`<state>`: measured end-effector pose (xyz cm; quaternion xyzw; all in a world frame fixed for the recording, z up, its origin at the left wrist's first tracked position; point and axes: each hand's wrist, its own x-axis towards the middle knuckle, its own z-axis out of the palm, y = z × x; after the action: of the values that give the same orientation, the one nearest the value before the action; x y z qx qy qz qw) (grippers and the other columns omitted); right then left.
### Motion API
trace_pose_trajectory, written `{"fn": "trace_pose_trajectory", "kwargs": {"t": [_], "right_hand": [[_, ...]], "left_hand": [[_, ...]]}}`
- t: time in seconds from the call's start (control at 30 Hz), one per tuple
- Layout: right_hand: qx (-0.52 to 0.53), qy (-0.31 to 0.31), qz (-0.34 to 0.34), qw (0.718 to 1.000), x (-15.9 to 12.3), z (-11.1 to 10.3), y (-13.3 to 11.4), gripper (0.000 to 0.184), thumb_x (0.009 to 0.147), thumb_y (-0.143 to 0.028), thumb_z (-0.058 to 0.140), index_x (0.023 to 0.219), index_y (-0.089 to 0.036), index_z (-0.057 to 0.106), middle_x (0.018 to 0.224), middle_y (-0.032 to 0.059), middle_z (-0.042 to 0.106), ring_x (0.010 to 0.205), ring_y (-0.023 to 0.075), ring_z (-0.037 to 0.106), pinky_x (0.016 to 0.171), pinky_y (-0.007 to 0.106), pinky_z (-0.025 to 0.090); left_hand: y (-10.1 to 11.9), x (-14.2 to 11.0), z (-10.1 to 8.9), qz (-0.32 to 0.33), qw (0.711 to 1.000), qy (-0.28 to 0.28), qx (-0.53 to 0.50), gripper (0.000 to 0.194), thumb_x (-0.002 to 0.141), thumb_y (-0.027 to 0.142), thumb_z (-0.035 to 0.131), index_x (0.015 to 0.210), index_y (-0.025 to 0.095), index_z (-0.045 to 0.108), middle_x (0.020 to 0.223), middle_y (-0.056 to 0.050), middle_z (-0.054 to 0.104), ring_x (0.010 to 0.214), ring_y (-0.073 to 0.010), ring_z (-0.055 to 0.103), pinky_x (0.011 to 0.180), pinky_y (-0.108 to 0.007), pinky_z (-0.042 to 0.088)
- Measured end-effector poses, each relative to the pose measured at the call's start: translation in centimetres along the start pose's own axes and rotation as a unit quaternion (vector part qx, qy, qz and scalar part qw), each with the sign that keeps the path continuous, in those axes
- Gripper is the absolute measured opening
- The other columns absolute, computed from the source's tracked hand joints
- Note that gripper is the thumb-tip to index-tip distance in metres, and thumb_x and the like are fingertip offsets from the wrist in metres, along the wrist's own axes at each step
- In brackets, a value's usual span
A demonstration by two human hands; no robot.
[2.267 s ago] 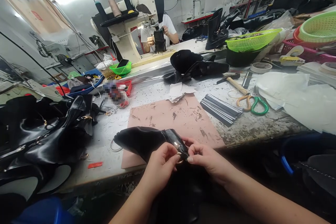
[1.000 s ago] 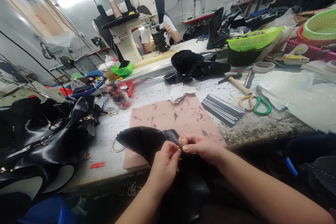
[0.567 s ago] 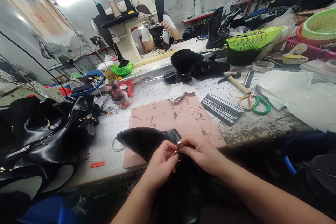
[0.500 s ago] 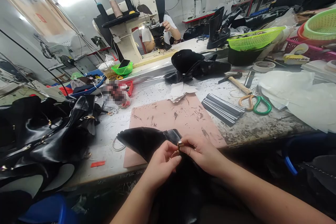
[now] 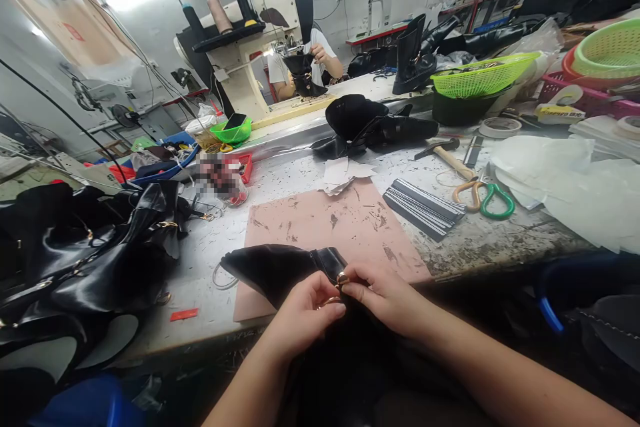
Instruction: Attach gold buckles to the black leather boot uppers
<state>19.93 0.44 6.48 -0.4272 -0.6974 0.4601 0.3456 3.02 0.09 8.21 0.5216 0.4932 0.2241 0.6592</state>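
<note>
A black leather boot upper (image 5: 275, 270) lies over the table's near edge and hangs down towards me. My right hand (image 5: 383, 293) pinches a shiny gold metal buckle (image 5: 342, 279) near the strap on the boot, thumb and forefinger pressed together. Close beside it, my left hand (image 5: 307, 310) has its fingers curled round a gold ring-shaped piece (image 5: 329, 303) on the same boot. The fingertips of both hands almost meet. How the strap runs behind the fingers is hidden.
Beneath the boot is a pink cutting mat (image 5: 310, 213). Dark strips (image 5: 425, 208), scissors (image 5: 495, 201) and a hammer (image 5: 447, 157) lie to the right. Black boot uppers (image 5: 115, 260) are heaped at left. Across the table, a person works at a sewing machine (image 5: 250, 53).
My left hand has shifted slightly left and down, and its fingers have moved a little apart from the right hand's. The right hand keeps its pinch at the gold buckle.
</note>
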Motion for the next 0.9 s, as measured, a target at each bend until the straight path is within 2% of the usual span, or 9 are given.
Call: {"fn": "trace_pose_trajectory", "kwargs": {"t": [0.13,0.2,0.33,0.43,0.53,0.63,0.73,0.9], "right_hand": [[-0.026,0.016,-0.025,0.999,-0.2,0.2,-0.3,0.014,0.085,-0.022,0.047,0.074,-0.021,0.056,0.072,0.0013,0.063,0.067,0.0162,0.058,0.061,0.026,0.043],[-0.070,0.023,-0.059,0.996,-0.3,0.6,-0.3,0.018,0.088,-0.025,0.042,0.077,-0.020,0.056,0.070,0.0031,0.063,0.063,0.0166,0.058,0.058,0.027,0.042],[-0.129,0.035,-0.130,0.982,-0.3,1.1,0.3,0.023,0.090,-0.029,0.036,0.080,-0.019,0.054,0.069,0.0059,0.062,0.059,0.0176,0.056,0.058,0.030,0.041],[-0.060,0.027,-0.072,0.995,-0.4,0.4,0.2,0.016,0.088,-0.029,0.039,0.082,-0.020,0.051,0.069,0.0025,0.059,0.062,0.0160,0.055,0.059,0.028,0.042],[0.015,-0.055,0.011,0.998,-0.8,-0.9,-0.2,0.009,0.082,-0.021,0.045,0.088,-0.021,0.052,0.076,0.0002,0.059,0.069,0.0148,0.055,0.063,0.027,0.043],[0.019,-0.123,0.037,0.992,-1.2,-1.6,-0.5,0.019,0.074,-0.013,0.052,0.091,-0.021,0.055,0.080,-0.0001,0.058,0.072,0.0144,0.053,0.064,0.026,0.042],[0.067,-0.109,0.061,0.990,-1.4,-1.3,-0.3,0.020,0.072,-0.009,0.052,0.088,-0.021,0.050,0.075,-0.0018,0.056,0.068,0.0131,0.051,0.062,0.025,0.041],[0.133,-0.070,0.074,0.986,-1.3,-0.1,-0.3,0.016,0.068,-0.007,0.052,0.073,-0.020,0.044,0.069,-0.0038,0.051,0.061,0.0108,0.047,0.057,0.022,0.038]], "left_hand": [[0.2,0.0,0.0,-0.019,1.000,-0.003,-0.018,0.028,0.064,0.026,0.066,0.072,0.019,0.040,0.053,0.009,0.043,0.043,-0.0037,0.036,0.035,-0.011,0.028],[0.4,0.0,0.1,-0.032,0.999,-0.006,-0.018,0.028,0.063,0.022,0.065,0.076,0.020,0.040,0.052,0.010,0.044,0.041,-0.0038,0.036,0.035,-0.012,0.029],[0.9,-0.3,0.2,-0.049,0.998,-0.009,0.050,0.016,0.065,0.018,0.059,0.077,0.017,0.049,0.049,0.009,0.042,0.040,-0.0048,0.036,0.036,-0.014,0.030],[1.1,-0.7,0.2,-0.029,0.998,-0.010,0.054,0.009,0.067,0.015,0.059,0.076,0.014,0.057,0.052,0.007,0.043,0.042,-0.0042,0.035,0.039,-0.015,0.029],[1.0,-1.0,0.0,0.000,1.000,-0.011,0.011,0.014,0.067,0.015,0.062,0.081,0.015,0.061,0.061,0.005,0.052,0.047,-0.0046,0.039,0.046,-0.017,0.033],[0.7,-1.1,-0.3,0.001,1.000,-0.012,-0.005,0.016,0.070,0.019,0.065,0.086,0.016,0.063,0.068,0.003,0.056,0.052,-0.0063,0.043,0.050,-0.017,0.035],[0.6,-1.1,-0.3,-0.005,0.999,-0.031,0.008,0.018,0.071,0.020,0.065,0.089,0.016,0.065,0.069,0.003,0.057,0.056,-0.0079,0.047,0.055,-0.019,0.038],[0.7,-1.0,-0.3,0.011,0.999,-0.043,0.018,0.015,0.072,0.017,0.064,0.087,0.016,0.067,0.078,0.000,0.062,0.075,-0.0140,0.055,0.071,-0.023,0.042]]}}
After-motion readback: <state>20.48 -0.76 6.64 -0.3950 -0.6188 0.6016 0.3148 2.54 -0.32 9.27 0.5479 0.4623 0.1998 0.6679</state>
